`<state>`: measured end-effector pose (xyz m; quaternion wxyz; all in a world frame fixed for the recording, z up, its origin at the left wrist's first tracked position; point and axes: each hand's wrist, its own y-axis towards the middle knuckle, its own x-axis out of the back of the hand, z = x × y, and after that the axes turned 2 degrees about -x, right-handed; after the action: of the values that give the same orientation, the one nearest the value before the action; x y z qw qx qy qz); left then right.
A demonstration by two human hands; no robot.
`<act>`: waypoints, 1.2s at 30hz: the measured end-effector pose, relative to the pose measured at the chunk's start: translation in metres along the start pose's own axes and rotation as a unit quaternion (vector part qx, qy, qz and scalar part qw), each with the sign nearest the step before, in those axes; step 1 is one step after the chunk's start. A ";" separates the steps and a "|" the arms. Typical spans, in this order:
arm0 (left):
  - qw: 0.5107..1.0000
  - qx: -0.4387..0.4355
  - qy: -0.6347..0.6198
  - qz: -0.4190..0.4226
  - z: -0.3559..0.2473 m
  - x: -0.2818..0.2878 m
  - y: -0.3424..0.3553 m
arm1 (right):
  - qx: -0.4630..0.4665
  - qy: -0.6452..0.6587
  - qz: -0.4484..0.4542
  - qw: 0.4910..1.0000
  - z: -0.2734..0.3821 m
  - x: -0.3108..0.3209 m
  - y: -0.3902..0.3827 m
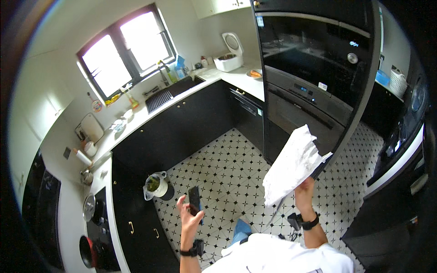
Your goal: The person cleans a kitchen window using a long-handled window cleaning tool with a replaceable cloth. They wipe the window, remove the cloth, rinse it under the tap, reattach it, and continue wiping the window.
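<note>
In front of me on the left, my left hand (188, 219) grips a dark smartphone (194, 198) between thumb and fingers. The phone stands roughly upright above the tiled floor. To the right, my right hand (305, 196) is closed at the lower edge of a crumpled white sheet (292, 164), which looks like paper or thin cloth and has a ragged right end. Part of that hand's fingers is hidden behind the sheet. A thin dark strip hangs below it. Black bands with small boxes are strapped on both wrists.
A bin (158, 185) with a clear liner and green scraps stands by the left cabinets. Counters carry a sink (170, 94), an open white rice cooker (229, 61), a plate of orange food (254, 74), and a hob with a red-rimmed pan (86, 251). Built-in ovens (305, 98) rise at right.
</note>
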<state>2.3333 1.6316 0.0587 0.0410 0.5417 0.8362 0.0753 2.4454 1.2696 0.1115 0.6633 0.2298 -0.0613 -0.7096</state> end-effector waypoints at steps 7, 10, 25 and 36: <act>0.976 -0.052 -0.088 0.194 0.005 -0.091 0.334 | 0.067 -0.101 -0.041 0.992 -0.034 -0.081 0.164; 0.966 -0.099 -0.031 0.236 -0.009 -0.157 0.462 | 0.049 -0.097 -0.076 0.991 -0.051 -0.103 0.229; 0.872 -0.229 0.233 0.364 0.077 -0.472 0.785 | 0.074 -0.270 -0.030 0.960 -0.236 -0.124 0.512; 0.845 -0.262 0.252 0.393 0.137 -0.601 0.820 | -0.115 -0.241 -0.186 0.946 -0.260 -0.103 0.537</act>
<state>3.3379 1.4239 0.0558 -0.0632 0.7564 0.4840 0.4355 3.0431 1.3662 0.1163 0.5071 -0.0179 -0.0936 -0.8566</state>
